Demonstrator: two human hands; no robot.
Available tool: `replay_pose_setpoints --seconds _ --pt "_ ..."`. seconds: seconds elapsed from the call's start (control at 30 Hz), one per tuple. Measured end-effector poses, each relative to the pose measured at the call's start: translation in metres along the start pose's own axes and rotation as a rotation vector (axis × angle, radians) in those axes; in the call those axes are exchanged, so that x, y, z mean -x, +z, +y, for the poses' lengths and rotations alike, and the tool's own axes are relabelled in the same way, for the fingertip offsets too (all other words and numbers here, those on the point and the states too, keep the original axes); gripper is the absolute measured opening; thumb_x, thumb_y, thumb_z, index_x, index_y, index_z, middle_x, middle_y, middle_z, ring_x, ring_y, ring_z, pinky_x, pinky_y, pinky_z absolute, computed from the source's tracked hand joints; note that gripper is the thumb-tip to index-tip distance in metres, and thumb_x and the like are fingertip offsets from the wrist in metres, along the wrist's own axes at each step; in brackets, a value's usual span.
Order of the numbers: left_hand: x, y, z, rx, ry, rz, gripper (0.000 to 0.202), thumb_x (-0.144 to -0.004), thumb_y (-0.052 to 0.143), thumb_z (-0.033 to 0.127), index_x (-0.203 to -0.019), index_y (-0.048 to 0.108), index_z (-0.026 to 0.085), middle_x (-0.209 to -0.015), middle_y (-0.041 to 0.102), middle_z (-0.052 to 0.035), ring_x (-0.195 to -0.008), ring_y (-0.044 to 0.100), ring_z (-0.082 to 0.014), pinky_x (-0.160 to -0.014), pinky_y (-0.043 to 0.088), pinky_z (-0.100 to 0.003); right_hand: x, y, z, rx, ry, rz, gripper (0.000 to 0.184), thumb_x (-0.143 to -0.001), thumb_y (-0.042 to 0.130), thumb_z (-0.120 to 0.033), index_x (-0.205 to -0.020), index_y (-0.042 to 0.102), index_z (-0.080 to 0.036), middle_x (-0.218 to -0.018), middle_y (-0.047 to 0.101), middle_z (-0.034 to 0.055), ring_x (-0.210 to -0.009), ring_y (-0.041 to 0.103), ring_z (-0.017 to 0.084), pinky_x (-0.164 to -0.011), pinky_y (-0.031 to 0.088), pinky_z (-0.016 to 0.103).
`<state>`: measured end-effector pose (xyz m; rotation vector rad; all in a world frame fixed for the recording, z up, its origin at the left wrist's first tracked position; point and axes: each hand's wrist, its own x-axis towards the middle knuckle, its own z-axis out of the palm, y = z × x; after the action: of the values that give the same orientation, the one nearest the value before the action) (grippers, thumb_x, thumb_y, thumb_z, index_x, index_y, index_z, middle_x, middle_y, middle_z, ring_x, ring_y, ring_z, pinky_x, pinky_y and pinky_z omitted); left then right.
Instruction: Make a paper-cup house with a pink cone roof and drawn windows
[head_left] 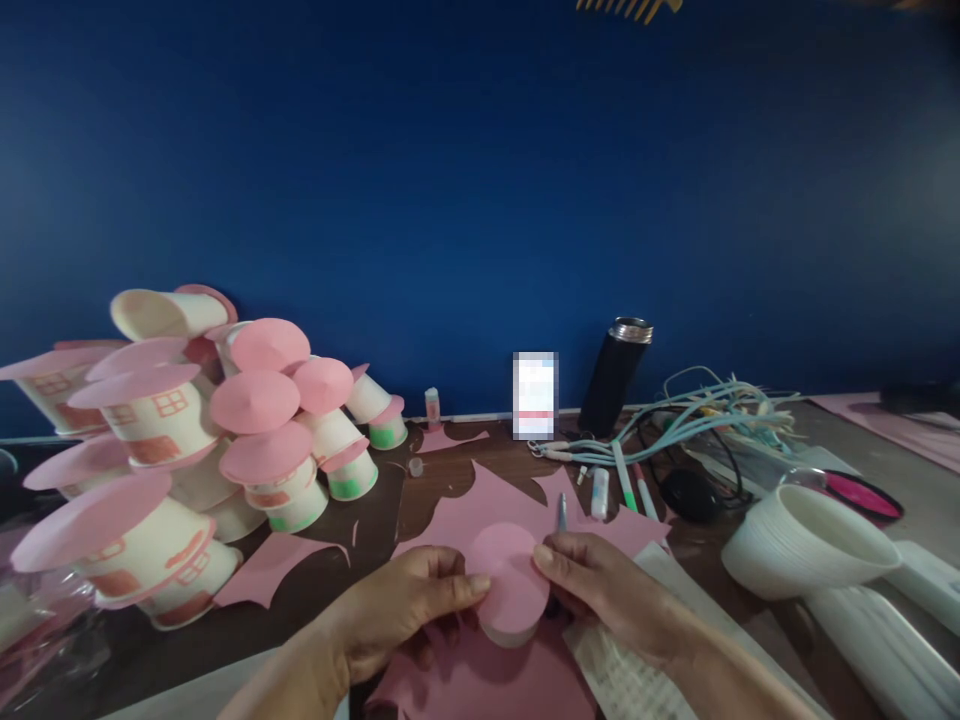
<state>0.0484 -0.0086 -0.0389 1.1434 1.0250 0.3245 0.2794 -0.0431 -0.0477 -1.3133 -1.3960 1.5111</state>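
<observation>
Pink disc [510,575] over a white cup [511,637]
Left hand [420,600] pinching its 9 o'clock edge, right hand [596,580] its 3, cup pile [255,402] at 10

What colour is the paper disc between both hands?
The paper disc is pink; best in head view.

Pale cup [512,637] mostly hidden under its pink disc [508,575]; some fingers of left hand [420,590] and right hand [592,575] out of sight. Upright pale rectangle [535,395] pixelated, content unreadable; print on paper sheet [626,665] too blurred to read. Yellow pronged thing [626,9] cut by top edge, clear plastic [56,640] by left.
</observation>
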Motion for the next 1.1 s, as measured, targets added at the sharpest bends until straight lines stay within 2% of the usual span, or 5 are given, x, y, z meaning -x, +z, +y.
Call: replay_pose_setpoints --seconds 0.13,0.33,0.47,0.67,1.1 --pt "0.004 -0.01 0.009 -0.166 0.108 0.101 0.046 -0.076 0.063 0.062 -0.075 0.06 0.016 -0.067 0.058 0.0001 -0.055 0.051 -0.011 -0.046 0.034 -0.02 0.002 -0.008 -0.005 0.119 -0.101 0.23 0.052 -0.086 0.049 -0.066 -0.06 0.042 -0.022 -0.052 0.036 -0.0073 -0.048 0.034 0.01 -0.048 0.026 0.025" --pt "0.01 -0.003 0.017 -0.458 0.551 0.551 0.024 -0.086 0.06 0.045 -0.09 0.071 0.024 -0.089 0.064 -0.0034 -0.077 0.06 -0.0176 -0.069 0.045 -0.026 0.023 0.001 -0.017 0.503 -0.349 0.449 0.022 -0.092 0.057 -0.043 -0.1 0.063 -0.024 -0.081 0.058 0.0012 -0.069 0.055 0.017 -0.065 0.044 0.028" --pt "0.014 0.012 0.013 -0.732 0.724 0.492 0.026 -0.092 0.051 0.037 -0.11 0.069 0.032 -0.104 0.061 -0.0061 -0.097 0.057 -0.0215 -0.083 0.047 -0.031 0.028 0.01 -0.014 0.848 -0.512 0.426 0.042 -0.087 0.063 -0.044 -0.125 0.057 -0.028 -0.11 0.061 0.0096 -0.099 0.06 0.027 -0.083 0.051 0.04" --pt "0.006 0.017 0.002 -1.022 0.833 0.446 0.036 -0.094 0.045 0.03 -0.128 0.058 0.031 -0.141 0.049 -0.0071 -0.128 0.039 -0.0295 -0.104 0.038 -0.047 0.022 0.013 -0.001 1.004 -0.506 0.374 0.067 -0.082 0.064 -0.057 -0.139 0.046 -0.028 -0.134 0.049 0.0144 -0.122 0.049 0.036 -0.097 0.048 0.053" --pt "0.011 0.021 0.006 -1.091 0.819 0.452 0.036 -0.096 0.042 0.034 -0.126 0.06 0.025 -0.139 0.052 -0.0057 -0.13 0.038 -0.0257 -0.11 0.032 -0.046 0.023 0.017 -0.003 1.148 -0.513 0.326 0.056 -0.089 0.057 -0.053 -0.137 0.048 -0.027 -0.141 0.048 0.0111 -0.13 0.039 0.034 -0.102 0.041 0.054"
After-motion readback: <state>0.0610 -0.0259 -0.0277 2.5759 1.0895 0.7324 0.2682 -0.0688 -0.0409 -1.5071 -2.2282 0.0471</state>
